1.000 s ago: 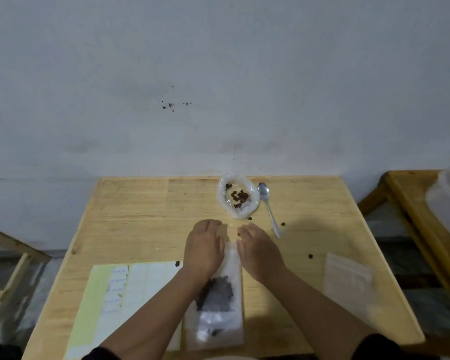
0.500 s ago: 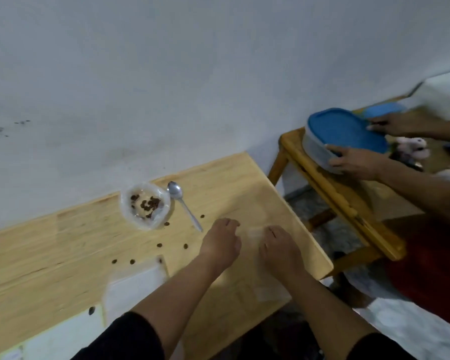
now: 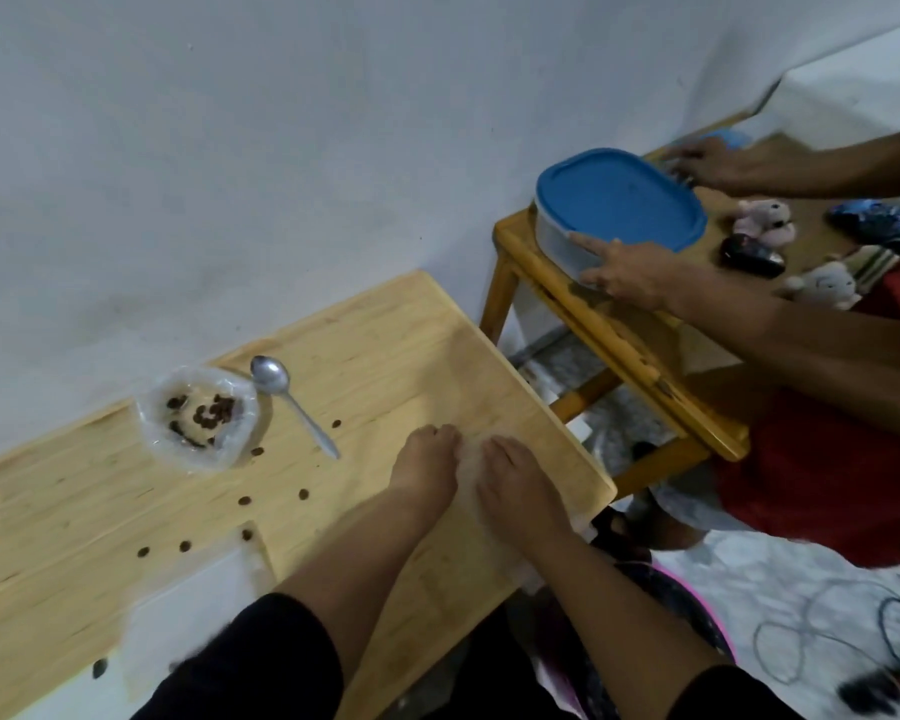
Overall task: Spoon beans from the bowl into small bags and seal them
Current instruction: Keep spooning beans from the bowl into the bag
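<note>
A clear plastic-lined bowl [image 3: 198, 419] holding dark beans sits at the back of the wooden table [image 3: 375, 335]. A metal spoon [image 3: 293, 403] lies on the table right beside it. An empty clear small bag [image 3: 471, 462] lies near the table's right edge. My left hand [image 3: 427, 467] and my right hand [image 3: 516, 478] are side by side on the bag's far end, with curled fingers pinching it. My hands and forearms cover most of the bag. Several loose beans [image 3: 244, 500] are scattered on the wood.
A blurred white sheet [image 3: 193, 610] lies at the table's near left. On a second wooden table [image 3: 614, 324] to the right, another person's hands hold a blue-lidded container [image 3: 619, 200], with plush toys [image 3: 765, 220] beside it. Cables [image 3: 822, 636] lie on the floor.
My view has swung right. My hands have left the filled bag in front of me and gone to the empty bag near the right edge, drawing closer together.
</note>
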### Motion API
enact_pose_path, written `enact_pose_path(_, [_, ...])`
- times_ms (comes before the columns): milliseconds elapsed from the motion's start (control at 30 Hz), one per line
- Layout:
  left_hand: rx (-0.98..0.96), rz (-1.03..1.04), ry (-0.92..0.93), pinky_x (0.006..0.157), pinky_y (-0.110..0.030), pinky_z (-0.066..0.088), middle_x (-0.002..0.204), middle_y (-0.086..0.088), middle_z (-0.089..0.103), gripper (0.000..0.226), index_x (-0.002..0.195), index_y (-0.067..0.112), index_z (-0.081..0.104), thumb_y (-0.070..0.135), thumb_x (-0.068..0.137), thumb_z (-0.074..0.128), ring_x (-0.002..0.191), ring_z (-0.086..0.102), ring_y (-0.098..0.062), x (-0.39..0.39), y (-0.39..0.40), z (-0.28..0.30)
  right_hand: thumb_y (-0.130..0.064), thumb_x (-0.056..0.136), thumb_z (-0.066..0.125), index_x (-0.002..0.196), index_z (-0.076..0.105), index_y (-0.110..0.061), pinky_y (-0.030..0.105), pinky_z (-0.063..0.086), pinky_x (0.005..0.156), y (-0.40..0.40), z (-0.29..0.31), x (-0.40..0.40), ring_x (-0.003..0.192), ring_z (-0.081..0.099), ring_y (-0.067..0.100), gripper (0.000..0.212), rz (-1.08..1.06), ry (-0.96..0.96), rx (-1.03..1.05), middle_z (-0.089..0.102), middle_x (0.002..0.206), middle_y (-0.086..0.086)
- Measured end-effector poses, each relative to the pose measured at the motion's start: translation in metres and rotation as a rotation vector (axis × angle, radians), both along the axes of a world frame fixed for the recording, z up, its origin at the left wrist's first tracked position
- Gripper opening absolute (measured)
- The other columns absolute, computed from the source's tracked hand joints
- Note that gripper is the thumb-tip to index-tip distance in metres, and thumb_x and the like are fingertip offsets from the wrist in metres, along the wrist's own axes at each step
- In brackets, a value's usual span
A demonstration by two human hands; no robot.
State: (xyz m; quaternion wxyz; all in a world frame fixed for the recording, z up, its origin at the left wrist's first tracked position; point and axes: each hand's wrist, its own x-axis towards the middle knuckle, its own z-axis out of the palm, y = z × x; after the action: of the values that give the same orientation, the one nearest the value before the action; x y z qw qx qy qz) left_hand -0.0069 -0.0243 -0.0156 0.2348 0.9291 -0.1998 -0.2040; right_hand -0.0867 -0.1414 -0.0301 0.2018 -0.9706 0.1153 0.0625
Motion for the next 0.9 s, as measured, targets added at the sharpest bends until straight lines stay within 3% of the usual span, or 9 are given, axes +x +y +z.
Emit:
enact_pose_path(200, [-0.062, 0.051, 0.054, 0.081, -0.028, 0.043, 0.110, -0.013, 0.058, 0.024, 0.110, 0.010, 0.062, 0.010, 0.094, 0.044, 0.102, 0.056, -0.029, -0.005, 0.007, 0.004, -0.025, 0.094, 0.048, 0.143, 0.030, -0.010, 0.018, 0.024, 0.107, 0.006, 0.009, 0.002, 0.139, 0.023, 0.013, 0.054, -0.053, -0.016, 0.072, 0.027, 0.150, 0.003])
enact_pose_path(367, [-0.313, 0.261, 0.023, 0.071, -0.021, 0.042, 0.098, -0.003, 0.068, 0.017, 0.100, 0.011, 0.066, 0.012, 0.093, 0.050, 0.089, 0.063, -0.020, -0.003, 0.023, 0.025, -0.027, 0.093, 0.053, 0.133, 0.046, -0.009, 0.022, 0.033, 0.099, 0.023, 0.032, 0.017, 0.124, 0.041, 0.018, 0.044, -0.157, -0.182, 0.139, 0.043, 0.136, 0.007])
enact_pose_path(500, [-0.583, 0.368, -0.062, 0.067, -0.022, 0.050, 0.084, 0.002, 0.067, 0.009, 0.091, 0.014, 0.061, 0.014, 0.094, 0.053, 0.074, 0.064, -0.007, -0.002, 0.045, 0.058, -0.028, 0.091, 0.058, 0.123, 0.057, -0.010, 0.016, 0.044, 0.082, 0.051, 0.071, 0.042, 0.103, 0.054, 0.012, 0.037, -0.305, -0.376, 0.391, 0.055, 0.121, 0.005])
enact_pose_path(567, [-0.704, 0.441, -0.070, 0.064, -0.021, 0.049, 0.078, 0.006, 0.066, 0.011, 0.085, 0.020, 0.058, 0.016, 0.094, 0.053, 0.070, 0.062, -0.003, -0.002, 0.057, 0.075, -0.029, 0.089, 0.060, 0.121, 0.059, -0.012, 0.006, 0.045, 0.071, 0.067, 0.094, 0.055, 0.098, 0.056, 0.007, 0.036, -0.346, -0.413, 0.577, 0.058, 0.117, 0.001])
enact_pose_path(633, [-0.783, 0.505, -0.087, 0.062, -0.018, 0.046, 0.074, 0.008, 0.066, 0.015, 0.082, 0.027, 0.056, 0.018, 0.094, 0.053, 0.068, 0.061, -0.003, 0.000, 0.070, 0.091, -0.031, 0.088, 0.062, 0.120, 0.060, -0.015, 0.003, 0.043, 0.069, 0.085, 0.119, 0.067, 0.095, 0.057, 0.004, 0.036, -0.363, -0.428, 0.724, 0.061, 0.114, -0.003])
enact_pose_path(733, [-0.991, 0.518, -0.021, 0.075, -0.020, 0.049, 0.087, 0.006, 0.070, 0.005, 0.094, 0.019, 0.060, 0.016, 0.093, 0.056, 0.084, 0.066, -0.005, -0.002, 0.092, 0.110, -0.029, 0.086, 0.064, 0.119, 0.061, -0.014, 0.017, 0.047, 0.083, 0.113, 0.146, 0.081, 0.095, 0.060, 0.005, 0.037, -0.359, -0.406, 0.923, 0.064, 0.107, -0.006])
enact_pose_path(800, [-1.110, 0.540, 0.019, 0.085, -0.025, 0.051, 0.100, 0.000, 0.069, 0.011, 0.103, 0.014, 0.060, 0.017, 0.094, 0.054, 0.098, 0.065, -0.010, -0.005, 0.110, 0.120, -0.022, 0.086, 0.066, 0.116, 0.062, -0.007, 0.023, 0.050, 0.085, 0.132, 0.156, 0.086, 0.093, 0.064, 0.007, 0.034, -0.315, -0.400, 1.068, 0.069, 0.099, -0.002])
enact_pose_path(900, [-1.279, 0.694, 0.058, 0.089, -0.027, 0.053, 0.107, -0.003, 0.067, 0.019, 0.114, 0.012, 0.055, 0.018, 0.099, 0.045, 0.106, 0.062, -0.009, -0.006, 0.141, 0.132, -0.011, 0.088, 0.063, 0.099, 0.068, -0.011, 0.014, 0.051, 0.074, 0.159, 0.165, 0.088, 0.078, 0.066, -0.002, 0.013, -0.174, -0.344, 1.214, 0.072, 0.078, -0.010])
